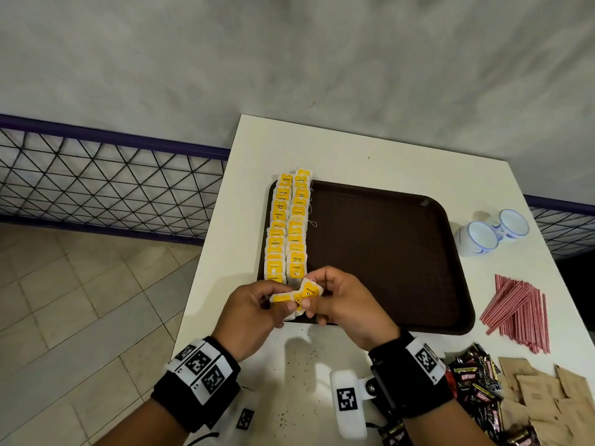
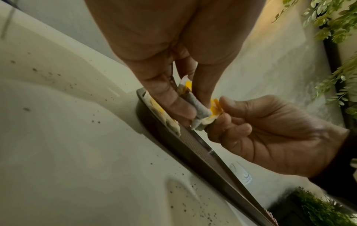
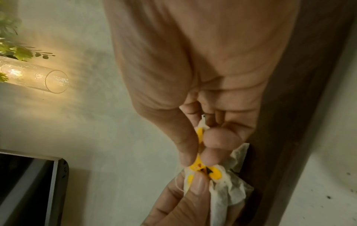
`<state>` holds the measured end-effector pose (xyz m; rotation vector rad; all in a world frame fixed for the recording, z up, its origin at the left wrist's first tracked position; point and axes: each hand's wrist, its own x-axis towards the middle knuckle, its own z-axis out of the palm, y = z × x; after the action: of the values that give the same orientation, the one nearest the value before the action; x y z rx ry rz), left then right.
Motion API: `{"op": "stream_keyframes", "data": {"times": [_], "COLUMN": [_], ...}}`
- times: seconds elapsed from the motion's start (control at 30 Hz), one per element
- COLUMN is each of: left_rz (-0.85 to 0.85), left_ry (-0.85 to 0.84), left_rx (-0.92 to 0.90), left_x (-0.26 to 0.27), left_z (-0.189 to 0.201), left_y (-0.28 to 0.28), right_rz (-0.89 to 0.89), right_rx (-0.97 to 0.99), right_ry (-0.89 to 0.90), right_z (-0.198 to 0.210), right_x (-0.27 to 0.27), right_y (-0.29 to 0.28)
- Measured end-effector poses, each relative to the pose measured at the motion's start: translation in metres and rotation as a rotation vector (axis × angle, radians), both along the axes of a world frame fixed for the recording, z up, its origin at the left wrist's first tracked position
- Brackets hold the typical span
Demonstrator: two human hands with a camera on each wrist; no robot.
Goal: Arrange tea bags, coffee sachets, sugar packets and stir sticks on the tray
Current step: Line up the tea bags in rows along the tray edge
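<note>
Lots parked around the brown tray (image 1: 386, 252) on the white table (image 1: 354, 149): two blue-and-white cups (image 1: 492, 231) off at 3 o'clock, a loose heap of red-striped stir sticks (image 1: 520, 312) at about 4, and dark coffee sachets (image 1: 476, 381) mixed with tan sugar packets (image 1: 541, 391) down at 5 — nothing sits between those and the tray. Two rows of yellow-tagged tea bags (image 1: 288, 226) run along the tray's 9 o'clock edge, long axis going 12 to 6. Right at the 6 o'clock end of those rows, both hands share a small cluster of held tea bags (image 1: 297, 297), raised over the tray's near rim, lying roughly crosswise, 9 to 3. The left hand (image 1: 254, 312) pinches one end between thumb and fingertips, the right hand (image 1: 346, 304) pinches the other — fingers curled tight on both.
</note>
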<state>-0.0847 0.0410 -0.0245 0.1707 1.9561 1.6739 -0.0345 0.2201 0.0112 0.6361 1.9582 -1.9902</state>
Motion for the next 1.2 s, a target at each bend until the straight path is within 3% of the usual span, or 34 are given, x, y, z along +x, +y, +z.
{"op": "stream_keyframes", "data": {"times": [0.27,0.53,0.9,1.2], "left_rz": [0.05,0.125,0.149,0.121], "left_ry": [-0.023,-0.039,-0.057,-0.054], "left_rx": [-0.056,-0.054,-0.022,-0.033], "left_x": [-0.003,-0.008,-0.01,-0.01], "left_z": [-0.005,-0.009,-0.009,-0.008], "left_y": [-0.008,-0.026,-0.029,-0.03], "right_rz": [-0.072,0.077,0.117,0.143], "right_rx": [0.183,0.365,0.276,0.454], "right_ry": [0.078,-0.018,-0.102,-0.059], "right_z": [0.001,-0.011,-0.025,-0.03], "right_x": [-0.007,-0.018,-0.042,-0.047], "right_y": [0.012,0.019,0.0,0.002]}}
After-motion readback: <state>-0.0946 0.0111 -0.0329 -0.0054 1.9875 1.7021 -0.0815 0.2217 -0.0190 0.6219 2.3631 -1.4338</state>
